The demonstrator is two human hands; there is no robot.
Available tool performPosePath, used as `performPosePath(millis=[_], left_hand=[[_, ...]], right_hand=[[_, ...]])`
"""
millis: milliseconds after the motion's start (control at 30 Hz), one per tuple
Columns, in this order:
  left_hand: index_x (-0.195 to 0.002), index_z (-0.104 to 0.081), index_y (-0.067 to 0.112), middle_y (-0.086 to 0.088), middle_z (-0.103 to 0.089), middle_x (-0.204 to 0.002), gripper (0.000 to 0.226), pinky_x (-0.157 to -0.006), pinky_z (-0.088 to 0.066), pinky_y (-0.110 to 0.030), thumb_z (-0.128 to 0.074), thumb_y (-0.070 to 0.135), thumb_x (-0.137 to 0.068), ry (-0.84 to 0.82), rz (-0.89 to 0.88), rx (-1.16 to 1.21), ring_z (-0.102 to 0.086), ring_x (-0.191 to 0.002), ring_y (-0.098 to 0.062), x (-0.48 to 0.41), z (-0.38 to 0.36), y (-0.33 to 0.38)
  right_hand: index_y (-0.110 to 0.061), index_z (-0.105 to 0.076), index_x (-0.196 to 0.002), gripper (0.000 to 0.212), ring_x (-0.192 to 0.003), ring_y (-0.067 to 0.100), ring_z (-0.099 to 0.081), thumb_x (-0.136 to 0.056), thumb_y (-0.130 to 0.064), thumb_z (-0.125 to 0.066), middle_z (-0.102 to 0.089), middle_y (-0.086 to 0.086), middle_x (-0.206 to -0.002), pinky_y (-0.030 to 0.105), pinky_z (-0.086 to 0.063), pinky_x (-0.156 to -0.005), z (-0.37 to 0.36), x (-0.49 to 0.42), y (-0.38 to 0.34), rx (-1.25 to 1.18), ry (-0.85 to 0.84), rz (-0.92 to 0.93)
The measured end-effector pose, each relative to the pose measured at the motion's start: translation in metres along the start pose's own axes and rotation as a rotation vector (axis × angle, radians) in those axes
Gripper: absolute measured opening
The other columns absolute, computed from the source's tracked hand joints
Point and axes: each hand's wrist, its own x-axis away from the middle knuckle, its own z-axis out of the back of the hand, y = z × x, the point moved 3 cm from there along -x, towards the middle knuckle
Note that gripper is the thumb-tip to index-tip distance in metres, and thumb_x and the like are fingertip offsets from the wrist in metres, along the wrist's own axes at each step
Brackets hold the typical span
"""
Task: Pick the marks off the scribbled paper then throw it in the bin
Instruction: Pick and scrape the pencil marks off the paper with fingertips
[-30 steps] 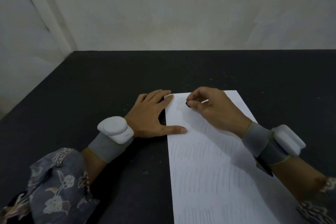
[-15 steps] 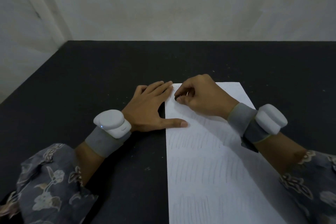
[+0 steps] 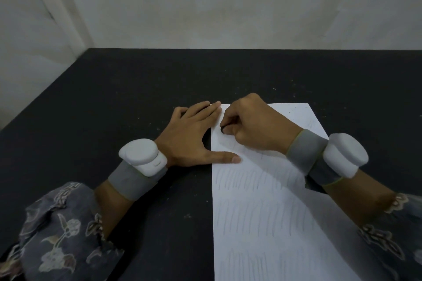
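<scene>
A white sheet of paper (image 3: pixel 269 212) with rows of faint pencil scribbles lies on the black table (image 3: pixel 114 109). My left hand (image 3: pixel 191 134) lies flat with straight fingers, thumb and fingertips pressing the sheet's left edge near its top corner. My right hand (image 3: pixel 253 128) is curled over the top left part of the sheet and pinches a small black eraser (image 3: pixel 223 129) against the paper. The top band of the sheet looks mostly free of marks. No bin is in view.
The black table meets a pale wall (image 3: pixel 228 7) at the back and on the left. Small white crumbs speckle the table around the sheet. Both wrists carry grey bands with white devices (image 3: pixel 143 157) (image 3: pixel 344 157).
My right hand has slid with the eraser from the middle of the top edge toward the sheet's left edge. My left hand has stayed pressing the paper. The view has shifted slightly.
</scene>
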Motion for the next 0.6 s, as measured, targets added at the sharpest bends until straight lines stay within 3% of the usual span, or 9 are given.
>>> performPosePath(millis=[100, 267, 467, 600], left_hand=[[-0.155, -0.007, 0.028, 0.015, 0.0, -0.161, 0.13, -0.106, 0.004, -0.022, -0.013, 0.101, -0.047, 0.001, 0.005, -0.009, 0.004, -0.145, -0.003, 0.0, -0.0001, -0.0001], [-0.155, -0.008, 0.03, 0.016, 0.0, -0.16, 0.132, -0.107, 0.004, -0.023, -0.007, 0.103, -0.045, 0.0, 0.0, -0.008, 0.004, -0.144, -0.002, -0.0008, -0.001, -0.0019], [-0.154, -0.008, 0.027, 0.016, 0.0, -0.161, 0.133, -0.107, 0.003, -0.023, -0.007, 0.102, -0.045, -0.001, 0.006, -0.012, 0.003, -0.145, -0.003, -0.0002, 0.0001, 0.0], [-0.155, -0.01, 0.029, 0.016, -0.002, -0.161, 0.132, -0.105, 0.003, -0.022, -0.007, 0.103, -0.045, 0.005, 0.004, -0.01, 0.003, -0.145, -0.003, -0.0007, -0.0003, -0.0016]], right_hand=[[-0.007, -0.072, -0.1, 0.016, -0.08, 0.015, -0.063, -0.086, -0.006, -0.065, -0.069, 0.007, -0.093, 0.027, -0.055, -0.08, 0.0032, -0.0036, 0.0036, -0.012, 0.045, -0.037], [-0.008, -0.073, -0.096, 0.014, -0.074, 0.009, -0.06, -0.085, -0.006, -0.065, -0.064, -0.002, -0.083, 0.014, -0.048, -0.07, 0.0018, 0.0047, -0.0028, -0.029, -0.069, 0.016], [-0.006, -0.072, -0.097, 0.014, -0.079, 0.016, -0.063, -0.086, -0.005, -0.064, -0.069, 0.008, -0.092, 0.031, -0.057, -0.079, 0.0033, -0.0032, 0.0062, 0.0, 0.052, -0.051], [-0.007, -0.073, -0.095, 0.014, -0.076, 0.013, -0.063, -0.085, -0.005, -0.064, -0.069, 0.004, -0.088, 0.023, -0.055, -0.075, 0.002, 0.0023, -0.0019, -0.001, -0.064, 0.009]])
